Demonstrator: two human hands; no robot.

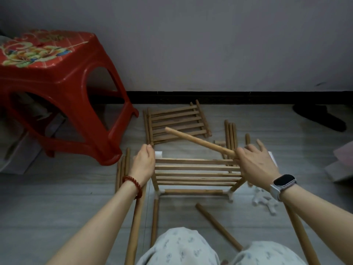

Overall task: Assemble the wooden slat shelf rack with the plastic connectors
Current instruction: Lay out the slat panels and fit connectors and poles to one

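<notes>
A partly built rack point(196, 175) stands on the floor in front of me, its slat shelf level between wooden posts joined by white plastic connectors point(230, 194). My left hand point(143, 165) grips the rack's upper left corner beside a white connector point(158, 154). My right hand point(256, 163) holds a loose wooden rod point(198, 141) by its near end above the right corner; the rod slants up to the left. A second slat panel point(175, 123) lies flat farther back. Spare rods lie at the left point(122, 169), behind the right hand point(230, 133) and near my knee point(217, 225).
A red plastic stool point(63, 92) stands at the left, close to the rack. Loose white connectors point(264, 202) lie on the floor at the right. A dark slipper point(321, 116) lies by the wall. Cardboard pieces point(342, 165) sit at the far right. My knees point(179, 249) fill the bottom edge.
</notes>
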